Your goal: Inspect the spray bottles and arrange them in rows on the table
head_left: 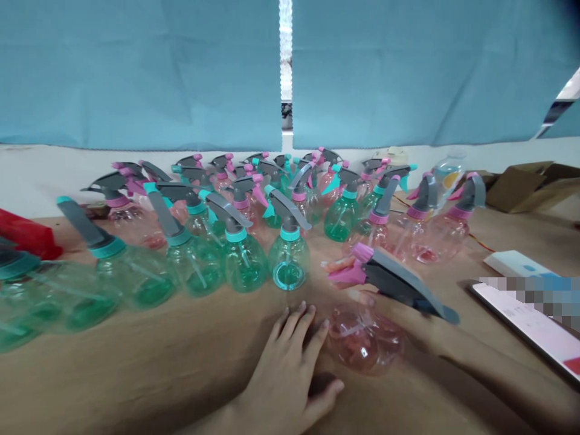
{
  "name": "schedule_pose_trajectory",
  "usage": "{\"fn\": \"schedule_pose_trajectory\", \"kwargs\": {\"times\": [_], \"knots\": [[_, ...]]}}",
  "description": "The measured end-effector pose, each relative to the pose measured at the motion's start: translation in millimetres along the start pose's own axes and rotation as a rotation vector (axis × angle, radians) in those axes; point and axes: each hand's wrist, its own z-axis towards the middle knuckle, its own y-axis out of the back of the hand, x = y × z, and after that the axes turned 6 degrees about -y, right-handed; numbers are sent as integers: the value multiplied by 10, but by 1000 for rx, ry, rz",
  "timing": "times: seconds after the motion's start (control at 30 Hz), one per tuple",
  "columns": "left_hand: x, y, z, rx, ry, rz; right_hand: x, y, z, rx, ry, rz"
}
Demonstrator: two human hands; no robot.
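My left hand lies palm down on the tabletop with its fingers stretched out and nothing in it. Just right of its fingertips is a clear pink spray bottle, tilted, with a grey trigger head and pink nozzle. My right hand is wrapped round this bottle near its neck; the bottle hides most of that hand, with some fingers showing behind the pink trigger. Straight ahead of the left hand stands a green spray bottle with a teal collar, apart from both hands.
Several green spray bottles line the table's left side. Pink and green ones crowd the back, and pink bottles stand at the right. A phone, a white box and a cardboard box lie right; a red object sits left.
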Motion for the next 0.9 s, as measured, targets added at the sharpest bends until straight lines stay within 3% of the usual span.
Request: {"fn": "schedule_pose_trajectory", "kwargs": {"times": [0.67, 0.9], "knots": [[-27, 19, -1, -12, 21, -20, 1, 21, -27, -11, 13, 52], [-20, 32, 0, -19, 8, -17, -49, 50, -41, -7, -46, 4]]}}
